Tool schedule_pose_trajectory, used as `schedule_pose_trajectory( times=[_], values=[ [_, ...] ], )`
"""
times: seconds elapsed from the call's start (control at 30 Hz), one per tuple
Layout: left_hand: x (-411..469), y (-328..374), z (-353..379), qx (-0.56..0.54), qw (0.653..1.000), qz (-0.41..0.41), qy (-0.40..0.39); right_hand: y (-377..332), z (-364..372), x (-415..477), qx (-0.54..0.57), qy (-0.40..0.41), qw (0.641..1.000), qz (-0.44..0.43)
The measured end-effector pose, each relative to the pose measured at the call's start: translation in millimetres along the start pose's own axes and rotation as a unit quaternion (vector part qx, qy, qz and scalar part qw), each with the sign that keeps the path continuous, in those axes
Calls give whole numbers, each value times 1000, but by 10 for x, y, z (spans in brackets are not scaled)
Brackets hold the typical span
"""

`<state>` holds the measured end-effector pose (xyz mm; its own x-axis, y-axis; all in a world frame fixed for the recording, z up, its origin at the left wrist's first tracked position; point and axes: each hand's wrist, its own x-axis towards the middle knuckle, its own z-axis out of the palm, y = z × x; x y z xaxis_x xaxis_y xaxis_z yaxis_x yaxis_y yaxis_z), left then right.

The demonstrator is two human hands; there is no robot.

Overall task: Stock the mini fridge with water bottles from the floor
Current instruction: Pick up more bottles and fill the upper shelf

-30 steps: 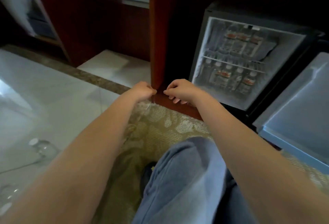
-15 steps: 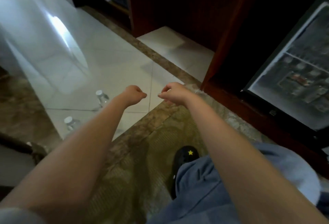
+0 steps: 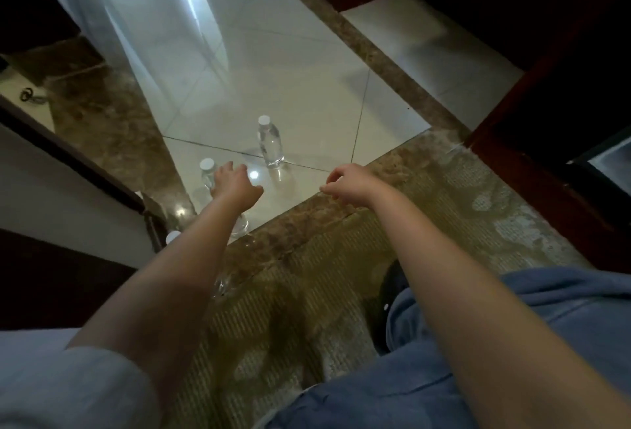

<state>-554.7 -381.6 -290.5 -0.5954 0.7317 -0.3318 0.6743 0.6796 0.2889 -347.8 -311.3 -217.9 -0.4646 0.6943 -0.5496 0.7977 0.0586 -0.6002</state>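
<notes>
Nothing written can be read here: no word, number, brand or sign. The water bottles [image 3: 270, 142] standing on the tiled floor [image 3: 307, 87] look clear with white caps. If they carry any label, it is too small and blurred to make out.

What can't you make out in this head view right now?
All head view.
- Water bottle: body behind left hand; contact unclear.
- White cap: its bottle hidden under left forearm; count unclear.
- Mini fridge: cut by right edge; inside unseen.
</notes>
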Motion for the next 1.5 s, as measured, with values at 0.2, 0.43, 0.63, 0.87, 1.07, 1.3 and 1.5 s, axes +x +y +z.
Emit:
schedule_pose_trajectory(
  times=[0.2,0.43,0.63,0.87,1.07,1.3,1.5],
  values=[
    [88,-325,160,35,996,-48,-61,38,198,58,-17,-14,1000,3],
    [111,-426,275,67,996,-40,-46,40,355,52,-50,-20,999,0],
    [64,-488,284,62,997,-16,-30,24,390,3,-85,-25,996,-11],
    [44,-154,-188,71,993,86,-42,-143,245,2,-116,-7,993,-35],
    [-123,465,-729,47,975,219,-5,-297,119,-16,-107,20,992,-65],
    [-500,1074,-1065,-9,936,349,34,-266,84,-46,24,96,990,-104],
    [-650,1058,-1039,-70,928,365,36,-180,57,-78,-10,162,982,-94]
  ],
)
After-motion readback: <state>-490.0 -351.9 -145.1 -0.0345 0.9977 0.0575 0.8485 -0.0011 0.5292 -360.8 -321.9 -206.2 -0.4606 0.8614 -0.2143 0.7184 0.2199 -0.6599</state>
